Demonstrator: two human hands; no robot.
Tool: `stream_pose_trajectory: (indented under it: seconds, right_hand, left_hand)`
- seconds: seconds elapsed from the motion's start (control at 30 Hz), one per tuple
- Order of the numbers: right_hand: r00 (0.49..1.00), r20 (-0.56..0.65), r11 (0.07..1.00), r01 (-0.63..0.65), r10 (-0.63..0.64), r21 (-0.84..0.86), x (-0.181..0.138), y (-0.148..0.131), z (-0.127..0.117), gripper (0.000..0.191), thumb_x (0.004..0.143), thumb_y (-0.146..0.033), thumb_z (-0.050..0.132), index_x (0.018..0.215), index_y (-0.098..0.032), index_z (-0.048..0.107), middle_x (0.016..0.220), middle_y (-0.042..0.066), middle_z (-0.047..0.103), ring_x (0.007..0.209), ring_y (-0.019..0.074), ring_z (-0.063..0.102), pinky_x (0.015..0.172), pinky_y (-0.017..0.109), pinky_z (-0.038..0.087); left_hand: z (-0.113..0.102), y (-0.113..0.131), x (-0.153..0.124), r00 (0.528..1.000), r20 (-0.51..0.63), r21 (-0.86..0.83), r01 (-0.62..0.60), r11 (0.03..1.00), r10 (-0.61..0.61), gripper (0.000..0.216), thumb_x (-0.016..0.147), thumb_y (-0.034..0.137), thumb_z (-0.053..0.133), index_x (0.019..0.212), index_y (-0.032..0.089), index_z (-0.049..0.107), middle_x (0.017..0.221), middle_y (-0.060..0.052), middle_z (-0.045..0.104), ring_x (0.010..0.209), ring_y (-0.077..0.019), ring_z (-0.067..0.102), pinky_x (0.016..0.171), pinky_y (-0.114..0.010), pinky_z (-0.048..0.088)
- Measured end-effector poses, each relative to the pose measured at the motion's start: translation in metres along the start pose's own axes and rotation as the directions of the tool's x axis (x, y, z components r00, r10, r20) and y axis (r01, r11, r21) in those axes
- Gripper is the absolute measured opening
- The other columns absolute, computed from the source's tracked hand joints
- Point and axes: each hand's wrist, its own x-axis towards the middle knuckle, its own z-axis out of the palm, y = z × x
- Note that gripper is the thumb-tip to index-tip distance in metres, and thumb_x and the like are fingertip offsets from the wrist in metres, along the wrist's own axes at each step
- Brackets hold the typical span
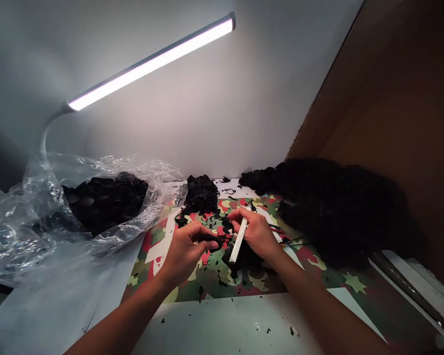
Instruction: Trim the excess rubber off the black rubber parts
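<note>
My left hand [183, 249] is closed in a pinch around a small black piece [212, 240], rubbery and apparently rounded. In my right hand [259, 232] is a slim tool with a white, flat handle [239, 241]; its working end is hidden by my fingers. The right fingertips are close to a black scrap [226, 223], and I cannot tell whether they touch it. Both hands are over a camouflage-patterned sheet [181, 294] strewn with black trimmings. Under the right hand sits a dark lump [244, 259], partly covered.
At left, a clear plastic bag [159, 172] holds many black round parts [103, 199]. A clump of black scraps [202, 192] lies behind the hands. A large black heap [348, 207] fills the right, against cardboard [392, 98]. A lit lamp [151, 64] hangs above.
</note>
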Motion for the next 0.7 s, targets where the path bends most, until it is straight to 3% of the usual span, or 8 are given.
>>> stream_pose_trajectory:
  seconds: [0.1,0.27,0.53,0.7]
  right_hand:
    - [1.0,0.028,0.988,-0.007,0.003,0.157,-0.004,-0.011,0.001,0.015,0.087,-0.02,0.057,0.091,-0.021,0.071,0.078,0.001,0.07,0.069,0.0167,0.061,0.065,0.028,0.045]
    - [0.999,0.04,0.968,0.021,-0.032,0.248,-0.018,-0.03,0.01,0.014,0.09,-0.028,0.061,0.089,-0.023,0.074,0.075,0.001,0.07,0.066,0.0166,0.059,0.064,0.029,0.044]
    - [0.987,0.015,0.983,0.16,-0.162,0.089,-0.023,-0.03,0.017,0.008,0.09,-0.022,0.065,0.089,-0.025,0.072,0.076,-0.002,0.074,0.061,0.0161,0.06,0.087,0.04,0.038]
    - [0.971,-0.044,0.971,0.232,-0.235,-0.063,-0.025,-0.035,0.022,0.011,0.085,-0.013,0.061,0.079,-0.022,0.064,0.071,-0.002,0.071,0.06,0.0143,0.055,0.085,0.037,0.035]
  left_hand:
    - [-0.004,-0.004,0.005,0.998,0.002,-0.161,0.059,0.985,-0.059,0.012,0.071,0.025,0.079,0.076,0.016,0.074,0.068,-0.003,0.069,0.06,-0.0143,0.06,0.055,-0.025,0.046]
    - [-0.006,-0.012,0.007,0.996,-0.018,-0.245,0.079,0.966,-0.086,0.017,0.07,0.028,0.081,0.077,0.015,0.074,0.066,-0.002,0.068,0.06,-0.0132,0.058,0.054,-0.023,0.044]
    - [-0.001,-0.011,0.005,0.994,-0.11,-0.073,-0.002,0.997,-0.006,0.005,0.072,0.019,0.076,0.076,0.017,0.073,0.071,-0.002,0.068,0.067,-0.0151,0.062,0.062,-0.025,0.049]
    - [0.005,-0.008,0.002,0.969,-0.198,0.083,-0.135,0.987,0.149,0.012,0.071,0.008,0.072,0.07,0.019,0.071,0.07,0.001,0.065,0.066,-0.0134,0.059,0.06,-0.023,0.047]
